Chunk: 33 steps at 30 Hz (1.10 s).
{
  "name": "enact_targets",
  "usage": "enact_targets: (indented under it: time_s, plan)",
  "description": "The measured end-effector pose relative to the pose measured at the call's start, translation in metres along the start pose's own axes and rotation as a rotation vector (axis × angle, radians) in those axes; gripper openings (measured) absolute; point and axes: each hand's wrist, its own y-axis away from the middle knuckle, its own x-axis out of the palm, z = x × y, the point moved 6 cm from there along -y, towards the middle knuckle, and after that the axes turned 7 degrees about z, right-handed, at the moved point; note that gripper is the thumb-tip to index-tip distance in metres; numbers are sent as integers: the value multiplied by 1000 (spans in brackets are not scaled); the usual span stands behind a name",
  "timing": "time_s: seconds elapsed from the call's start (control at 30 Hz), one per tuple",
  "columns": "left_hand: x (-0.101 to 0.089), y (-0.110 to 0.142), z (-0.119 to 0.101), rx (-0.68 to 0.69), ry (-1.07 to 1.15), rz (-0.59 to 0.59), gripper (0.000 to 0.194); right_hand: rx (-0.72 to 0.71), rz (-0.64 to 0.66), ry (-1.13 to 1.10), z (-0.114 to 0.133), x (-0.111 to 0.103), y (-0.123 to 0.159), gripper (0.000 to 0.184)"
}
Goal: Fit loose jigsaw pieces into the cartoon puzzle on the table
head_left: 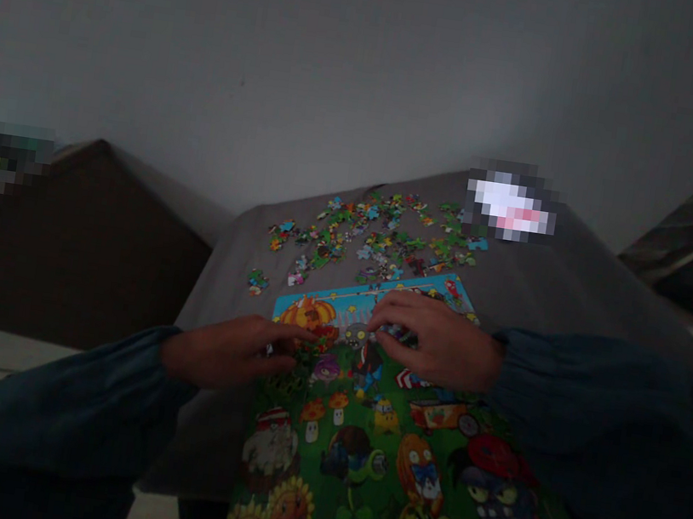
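A colourful cartoon puzzle board [351, 501], showing plants and zombies on green under a blue top strip, stretches from the grey surface toward me. My left hand [230, 352] rests at the board's upper left edge, its fingers stretched out over the pumpkin picture and apart. Over the upper right part is my right hand [432, 336], thumb and forefinger bent close together beside a grey zombie head. Whatever those fingertips hold, if anything, is hidden. Beyond the board lie many loose jigsaw pieces [388, 235], scattered in a wide patch.
The grey-covered table [228, 277] meets a pale wall [321, 75] at the back. A blurred white and pink item [512, 205] lies at the far right. To the left is a dark brown piece of furniture [89, 258]. The light is dim.
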Motion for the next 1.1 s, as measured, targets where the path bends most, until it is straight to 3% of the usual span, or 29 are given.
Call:
enact_targets:
  time_s: [0.63,0.87,0.97,1.1]
  plan:
    - [-5,15,-14,-21,23,-39,40,-21,-8,10,2,-2,0,15]
    - [-5,27,-10,-126,-136,-113,41,-24,-20,5,3,-3,0,15]
    - [3,34,-6,-140,-201,-164,43,-26,-28,6,2,-3,0,16]
    - [33,39,-5,-95,-329,-303,52,-23,-22,9,2,-4,0,16]
